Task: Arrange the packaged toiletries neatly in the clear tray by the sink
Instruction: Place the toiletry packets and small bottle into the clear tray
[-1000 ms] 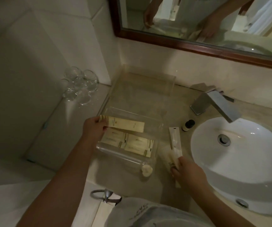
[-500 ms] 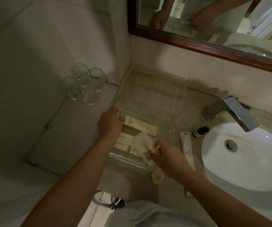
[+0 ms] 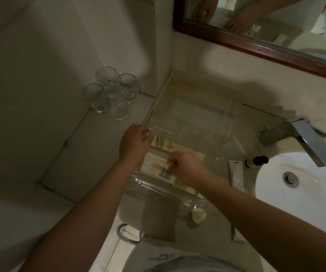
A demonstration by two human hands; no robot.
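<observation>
The clear tray (image 3: 229, 122) stands on the counter left of the sink. Cream boxed toiletries (image 3: 170, 147) lie flat in its near part. My left hand (image 3: 133, 143) rests at the tray's left wall, fingers curled on the rim beside the long box. My right hand (image 3: 187, 167) is inside the tray, pinching a small white packet (image 3: 165, 173) with grey print that lies over the flat boxes. A white sachet (image 3: 236, 174) lies on the counter to the right of the tray. A small round white item (image 3: 198, 214) sits by the tray's near right corner.
Several upturned glasses (image 3: 111, 93) stand on the ledge at the back left. A small dark-capped bottle (image 3: 256, 160) is beside the chrome tap (image 3: 303, 138). The white basin (image 3: 303, 195) fills the right side. A wood-framed mirror (image 3: 256, 46) hangs above.
My right hand moved from the counter by the sink into the tray, carrying the white packet onto the flat boxes. My left hand set the long box down and went to the tray's left rim.
</observation>
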